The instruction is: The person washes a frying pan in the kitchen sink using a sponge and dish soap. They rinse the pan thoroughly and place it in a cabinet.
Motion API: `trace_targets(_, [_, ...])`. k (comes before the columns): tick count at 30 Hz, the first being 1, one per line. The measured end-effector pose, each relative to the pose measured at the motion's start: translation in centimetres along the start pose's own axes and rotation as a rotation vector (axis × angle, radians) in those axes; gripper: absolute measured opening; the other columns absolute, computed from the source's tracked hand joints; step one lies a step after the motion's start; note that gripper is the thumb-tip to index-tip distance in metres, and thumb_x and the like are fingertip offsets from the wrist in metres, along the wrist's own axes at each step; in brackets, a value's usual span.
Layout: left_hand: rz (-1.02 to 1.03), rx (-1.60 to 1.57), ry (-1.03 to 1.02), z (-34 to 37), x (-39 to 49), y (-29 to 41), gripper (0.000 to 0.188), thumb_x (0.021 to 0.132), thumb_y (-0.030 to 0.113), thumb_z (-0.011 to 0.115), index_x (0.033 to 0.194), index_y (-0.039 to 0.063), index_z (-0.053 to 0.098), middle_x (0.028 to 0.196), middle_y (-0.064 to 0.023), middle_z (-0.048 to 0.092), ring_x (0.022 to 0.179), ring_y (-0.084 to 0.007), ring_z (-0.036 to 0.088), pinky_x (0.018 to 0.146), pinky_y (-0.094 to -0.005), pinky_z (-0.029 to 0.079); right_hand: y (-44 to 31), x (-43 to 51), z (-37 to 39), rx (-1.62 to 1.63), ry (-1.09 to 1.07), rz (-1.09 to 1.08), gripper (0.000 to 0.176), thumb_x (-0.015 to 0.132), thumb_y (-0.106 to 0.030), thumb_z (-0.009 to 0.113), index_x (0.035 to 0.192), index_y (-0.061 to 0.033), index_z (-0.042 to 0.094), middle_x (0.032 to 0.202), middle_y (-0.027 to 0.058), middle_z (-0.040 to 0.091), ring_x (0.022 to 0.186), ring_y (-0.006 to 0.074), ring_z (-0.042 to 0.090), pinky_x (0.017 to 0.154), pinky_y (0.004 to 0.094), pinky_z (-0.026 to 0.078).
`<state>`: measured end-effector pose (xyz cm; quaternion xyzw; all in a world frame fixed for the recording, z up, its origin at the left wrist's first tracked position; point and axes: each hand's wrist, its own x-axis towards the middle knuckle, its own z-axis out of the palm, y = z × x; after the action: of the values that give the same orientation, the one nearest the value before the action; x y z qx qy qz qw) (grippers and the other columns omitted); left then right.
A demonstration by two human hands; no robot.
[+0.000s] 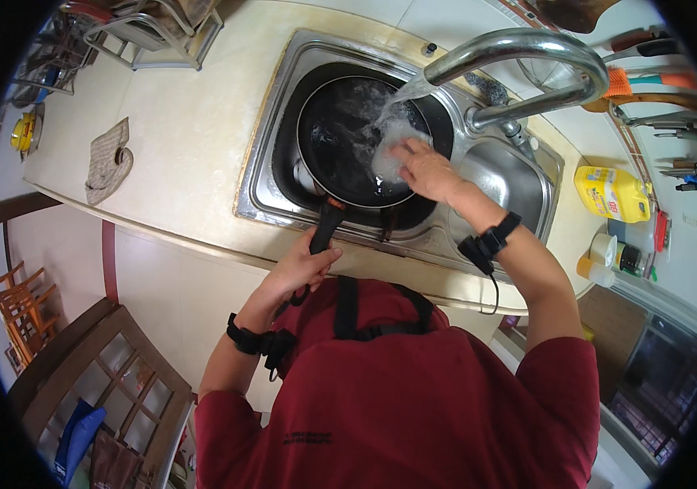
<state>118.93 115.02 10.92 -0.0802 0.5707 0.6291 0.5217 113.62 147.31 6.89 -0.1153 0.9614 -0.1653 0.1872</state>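
My left hand (300, 263) grips the black handle (326, 227) of a dark frying pan (333, 137). The pan lies over a larger dark pan or wok (442, 125) in the main basin of a stainless steel sink (263, 195). Water (398, 98) pours from the curved metal faucet (522, 41) into the frying pan, where it splashes and pools. My right hand (429, 170) reaches over the pan's right side, fingers in or against a whitish patch (388, 160) under the stream. Whether that patch is foam or a scrubbing cloth is unclear.
A smaller basin (495, 177) adjoins on the right. Beyond it stand a yellow jug (612, 194) and several containers. A striped oven mitt (109, 162) lies on the left counter (195, 122), near a metal rack (140, 36). Utensils hang along the right wall.
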Motion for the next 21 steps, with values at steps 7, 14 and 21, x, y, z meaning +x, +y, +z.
trace_targets(7, [-0.052,0.071,-0.049,0.2,-0.4,0.6,0.022,0.096,0.015,0.067,0.099,0.008,0.046,0.061,0.002,0.045,0.04,-0.0066,0.039,0.036,-0.024,0.033,-5.2,-0.1,1.2,0.095,-0.111,-0.302,0.048,0.086,-0.001,0.052,0.131,-0.0162,0.059,0.143,0.0105,0.048,0.133,0.0371,0.045,0.111,0.0437,0.041])
trace_targets(14, [-0.129,0.0,-0.161,0.6,-2.2,0.8,0.021,0.097,0.014,0.065,0.099,0.008,0.045,0.06,0.0017,0.044,0.042,-0.0064,0.038,0.036,-0.0235,0.033,-5.6,6.3,2.7,-0.098,0.165,-0.493,0.059,0.085,-0.003,0.057,0.143,-0.0091,0.047,0.157,0.0124,0.035,0.145,0.0337,0.035,0.118,0.0458,0.033])
trace_targets(21, [-0.135,0.088,-0.13,0.8,-3.2,1.1,0.021,0.097,0.014,0.064,0.098,0.007,0.045,0.059,0.0009,0.046,0.042,-0.0087,0.043,0.037,-0.0247,0.033,-1.7,10.0,0.6,-0.303,0.369,-0.488,0.073,0.084,-0.008,0.065,0.151,-0.0116,0.035,0.159,0.0095,0.031,0.149,0.0305,0.029,0.118,0.0515,0.031])
